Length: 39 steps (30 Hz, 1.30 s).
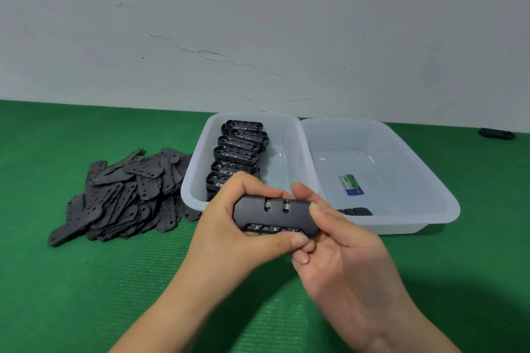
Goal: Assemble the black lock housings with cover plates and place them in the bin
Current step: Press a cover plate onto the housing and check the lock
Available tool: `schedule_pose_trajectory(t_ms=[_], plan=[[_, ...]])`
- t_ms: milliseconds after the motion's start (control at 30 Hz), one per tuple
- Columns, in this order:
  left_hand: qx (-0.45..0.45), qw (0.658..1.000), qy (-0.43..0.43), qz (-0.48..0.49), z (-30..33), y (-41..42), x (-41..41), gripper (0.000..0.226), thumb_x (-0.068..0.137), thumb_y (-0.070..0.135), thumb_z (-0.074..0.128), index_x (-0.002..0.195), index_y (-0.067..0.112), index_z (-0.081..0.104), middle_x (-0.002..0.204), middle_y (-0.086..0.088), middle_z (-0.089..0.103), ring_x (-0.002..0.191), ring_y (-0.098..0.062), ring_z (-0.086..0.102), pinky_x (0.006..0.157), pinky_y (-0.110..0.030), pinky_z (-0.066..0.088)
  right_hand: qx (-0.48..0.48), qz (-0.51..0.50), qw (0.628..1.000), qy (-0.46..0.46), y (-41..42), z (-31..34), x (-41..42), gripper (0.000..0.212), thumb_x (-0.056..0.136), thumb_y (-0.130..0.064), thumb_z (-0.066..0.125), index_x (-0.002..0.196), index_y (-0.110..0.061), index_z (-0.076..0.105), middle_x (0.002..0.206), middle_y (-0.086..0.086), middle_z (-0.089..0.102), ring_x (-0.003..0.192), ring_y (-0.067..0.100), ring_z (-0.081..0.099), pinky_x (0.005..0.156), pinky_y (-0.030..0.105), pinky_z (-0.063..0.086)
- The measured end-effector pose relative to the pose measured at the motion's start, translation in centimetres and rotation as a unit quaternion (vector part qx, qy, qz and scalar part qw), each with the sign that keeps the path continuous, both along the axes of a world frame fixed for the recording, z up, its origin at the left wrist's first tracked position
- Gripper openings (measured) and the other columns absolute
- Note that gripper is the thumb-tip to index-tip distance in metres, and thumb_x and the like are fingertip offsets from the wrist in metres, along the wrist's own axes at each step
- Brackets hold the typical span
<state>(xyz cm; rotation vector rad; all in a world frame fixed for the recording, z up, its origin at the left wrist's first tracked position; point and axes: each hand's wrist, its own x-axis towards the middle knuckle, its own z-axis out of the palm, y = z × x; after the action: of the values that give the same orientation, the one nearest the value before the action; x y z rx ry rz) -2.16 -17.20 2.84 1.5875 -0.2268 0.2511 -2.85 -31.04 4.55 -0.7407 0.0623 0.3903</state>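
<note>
— Left of the fingers, what lies on the bench [71,281]?
— Loose cover plates [126,195], green room in front.
— And the grip?
— Left hand [229,238] and right hand [338,241] both curl round one lock housing [275,216], just before the bins' near rims; its underside is hidden.

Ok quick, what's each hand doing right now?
Left hand: grips the left end of the black lock housing.
Right hand: grips the right end of the same housing, thumb on top.
</note>
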Motion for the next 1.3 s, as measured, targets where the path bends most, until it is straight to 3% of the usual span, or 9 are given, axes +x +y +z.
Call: schedule_pose_trajectory(t_ms=[133, 233, 400, 533, 700, 800, 1100, 1167, 1300], plan=[[-0.041, 0.996, 0.010, -0.081, 0.25, 0.44, -0.07, 0.045, 0.054, 0.003, 0.086, 0.085, 0.025, 0.062, 0.095, 0.002, 0.074, 0.072, -0.024, 0.074, 0.064, -0.024, 0.057, 0.006, 0.006, 1.000, 0.009, -0.15, 0.19, 0.02, 0.027, 0.066, -0.017, 0.057, 0.083, -0.015, 0.077, 0.083, 0.004, 0.071, 0.048, 0.005, 0.054, 0.049, 0.017, 0.039], [-0.032, 0.997, -0.002, -0.067, 0.27, 0.51, -0.05, 0.043, 0.053, 0.007, 0.087, 0.083, 0.026, 0.062, 0.092, 0.004, 0.074, 0.071, -0.016, 0.073, 0.064, -0.021, 0.056, 0.016, 0.003, 1.000, 0.014, -0.03, 0.22, -0.08, 0.029, 0.060, -0.017, 0.061, 0.084, -0.013, 0.077, 0.082, 0.003, 0.070, 0.048, 0.005, 0.050, 0.052, 0.017, 0.036], [-0.024, 1.000, 0.000, -0.007, 0.10, 0.21, -0.25, 0.046, 0.040, 0.023, 0.088, 0.078, 0.027, 0.063, 0.086, -0.002, 0.073, 0.076, -0.023, 0.072, 0.071, -0.041, 0.059, 0.008, 0.006, 1.000, 0.006, 0.27, -0.01, -0.29, 0.034, 0.056, -0.020, 0.063, 0.087, -0.015, 0.077, 0.087, 0.002, 0.069, 0.051, 0.007, 0.039, 0.051, 0.017, 0.034], [-0.026, 1.000, 0.004, -0.007, -0.21, 0.15, -0.32, 0.047, 0.040, 0.023, 0.089, 0.079, 0.027, 0.062, 0.086, -0.003, 0.073, 0.076, -0.025, 0.072, 0.072, -0.044, 0.060, 0.001, 0.007, 1.000, 0.012, 0.15, -0.09, -0.25, 0.032, 0.059, -0.018, 0.061, 0.086, -0.014, 0.077, 0.088, 0.003, 0.070, 0.049, 0.006, 0.039, 0.050, 0.018, 0.033], [-0.074, 0.992, 0.007, -0.102, -0.04, 0.47, -0.36, 0.042, 0.056, 0.002, 0.082, 0.087, 0.020, 0.060, 0.092, -0.003, 0.074, 0.070, -0.028, 0.074, 0.064, -0.027, 0.058, 0.001, 0.004, 1.000, 0.009, -0.07, 0.08, -0.25, 0.035, 0.054, -0.019, 0.063, 0.085, -0.013, 0.077, 0.084, 0.003, 0.070, 0.047, 0.005, 0.044, 0.049, 0.016, 0.036], [-0.060, 0.995, 0.001, -0.081, -0.05, 0.52, -0.31, 0.039, 0.055, 0.008, 0.083, 0.084, 0.023, 0.061, 0.089, 0.001, 0.074, 0.070, -0.019, 0.073, 0.063, -0.022, 0.056, 0.006, 0.006, 1.000, 0.011, 0.03, -0.01, -0.28, 0.035, 0.054, -0.018, 0.063, 0.086, -0.013, 0.077, 0.084, 0.002, 0.069, 0.048, 0.006, 0.039, 0.049, 0.017, 0.035], [-0.031, 0.999, 0.006, 0.007, -0.20, -0.17, -0.62, 0.048, 0.041, 0.024, 0.089, 0.081, 0.026, 0.062, 0.088, -0.007, 0.073, 0.078, -0.036, 0.071, 0.075, -0.057, 0.056, -0.002, 0.004, 1.000, 0.004, 0.11, -0.18, -0.42, 0.035, 0.056, -0.019, 0.062, 0.087, -0.014, 0.077, 0.091, 0.003, 0.069, 0.050, 0.006, 0.040, 0.048, 0.017, 0.033], [-0.046, 0.999, 0.016, -0.021, -0.17, 0.00, -0.62, 0.050, 0.044, 0.019, 0.089, 0.084, 0.023, 0.061, 0.087, -0.011, 0.073, 0.074, -0.038, 0.071, 0.074, -0.054, 0.058, -0.004, 0.005, 1.000, 0.006, 0.05, -0.14, -0.36, 0.034, 0.057, -0.018, 0.062, 0.087, -0.013, 0.076, 0.092, 0.006, 0.069, 0.050, 0.005, 0.044, 0.048, 0.017, 0.034], [-0.063, 0.995, 0.023, -0.075, -0.22, 0.41, -0.55, 0.048, 0.050, 0.007, 0.086, 0.088, 0.019, 0.058, 0.091, -0.007, 0.074, 0.070, -0.035, 0.073, 0.065, -0.032, 0.059, -0.009, 0.007, 1.000, 0.007, 0.00, -0.07, -0.35, 0.033, 0.057, -0.019, 0.061, 0.085, -0.014, 0.077, 0.090, 0.006, 0.069, 0.048, 0.004, 0.049, 0.050, 0.018, 0.035]])
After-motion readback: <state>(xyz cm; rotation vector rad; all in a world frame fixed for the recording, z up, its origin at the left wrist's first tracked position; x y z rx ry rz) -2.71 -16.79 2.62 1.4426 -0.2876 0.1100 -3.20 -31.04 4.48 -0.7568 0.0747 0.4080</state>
